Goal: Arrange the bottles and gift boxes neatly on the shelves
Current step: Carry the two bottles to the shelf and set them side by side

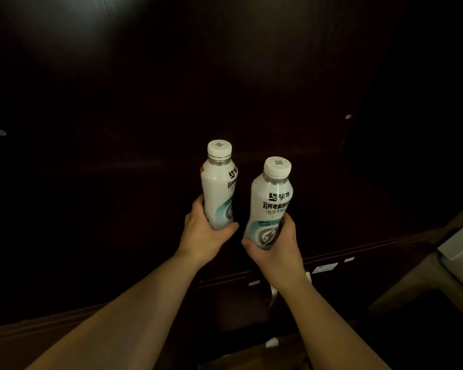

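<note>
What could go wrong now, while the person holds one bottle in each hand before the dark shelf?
1. Each hand, left hand and right hand, grips only the lower part of its bottle, so the left bottle or the right bottle may tip or slip.
2. The dark shelf is poorly lit, so its edge might be misjudged.

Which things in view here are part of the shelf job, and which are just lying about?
Part of the job:
- left bottle, held in the left hand
- right bottle, held in the right hand
- dark shelf, its front edge bearing small labels

Just lying about:
- pale object at the right edge, too dim to identify
- white item below the shelf edge, unclear
</note>
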`<state>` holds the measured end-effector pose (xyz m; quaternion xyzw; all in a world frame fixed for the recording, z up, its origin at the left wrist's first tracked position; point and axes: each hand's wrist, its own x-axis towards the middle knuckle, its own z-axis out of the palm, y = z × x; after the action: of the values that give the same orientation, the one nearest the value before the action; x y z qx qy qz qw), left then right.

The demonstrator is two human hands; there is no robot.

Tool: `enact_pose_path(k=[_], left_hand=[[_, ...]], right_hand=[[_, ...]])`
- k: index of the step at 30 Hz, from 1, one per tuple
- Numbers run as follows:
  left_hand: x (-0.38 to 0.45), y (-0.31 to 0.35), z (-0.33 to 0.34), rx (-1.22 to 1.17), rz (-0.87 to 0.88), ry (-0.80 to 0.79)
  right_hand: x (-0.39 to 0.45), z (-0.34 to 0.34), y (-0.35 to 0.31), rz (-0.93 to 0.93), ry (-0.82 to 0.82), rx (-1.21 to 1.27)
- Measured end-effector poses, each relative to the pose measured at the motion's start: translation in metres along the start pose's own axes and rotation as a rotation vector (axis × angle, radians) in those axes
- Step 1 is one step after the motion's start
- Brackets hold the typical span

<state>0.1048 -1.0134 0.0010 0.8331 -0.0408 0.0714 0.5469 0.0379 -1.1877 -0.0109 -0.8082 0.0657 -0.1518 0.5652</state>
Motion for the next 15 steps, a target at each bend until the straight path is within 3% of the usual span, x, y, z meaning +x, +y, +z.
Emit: enact_pose_path(k=[15], left_hand=[[0.0005, -0.0015, 0.003, -0.019, -0.044, 0.087]], right_hand=[[0.001, -0.0006, 0.0035, 0.001, -0.024, -0.032]])
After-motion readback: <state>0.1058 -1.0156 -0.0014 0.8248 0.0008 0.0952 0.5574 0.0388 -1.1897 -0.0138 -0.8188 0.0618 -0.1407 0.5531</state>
